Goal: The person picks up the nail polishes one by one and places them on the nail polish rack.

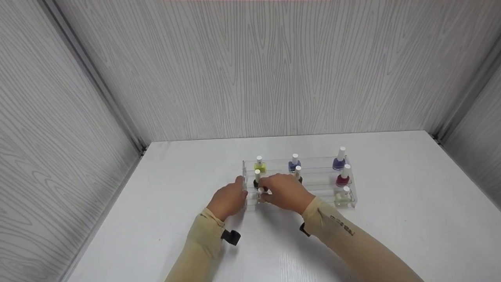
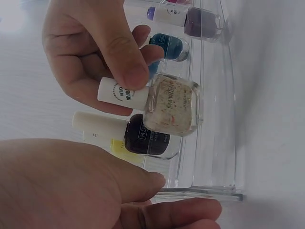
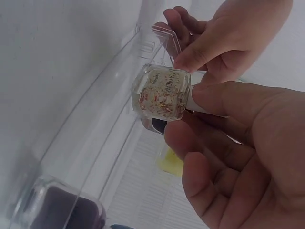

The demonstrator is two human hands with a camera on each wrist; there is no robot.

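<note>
A clear bottle of glitter nail polish [image 1: 261, 194] [image 2: 172, 106] [image 3: 162, 93] with a white cap is held at the front left of a clear tiered acrylic rack [image 1: 321, 174] [image 2: 214, 143] [image 3: 95, 124]. My right hand [image 1: 274, 192] [image 2: 119, 67] [image 3: 209, 124] pinches the bottle's cap between thumb and fingers. My left hand [image 1: 236, 192] [image 2: 171, 195] [image 3: 224, 38] grips the rack's left end wall. Just behind the glitter bottle on the rack stands a dark polish bottle [image 1: 257, 180] [image 2: 147, 138].
More bottles stand on the rack: yellow [image 1: 259, 165], blue [image 1: 294, 163] and purple [image 1: 339, 159] at the back, red [image 1: 343, 177] in the middle, a pale one [image 1: 343, 196] in front. The rack sits on a white table [image 1: 391, 219] enclosed by grey walls.
</note>
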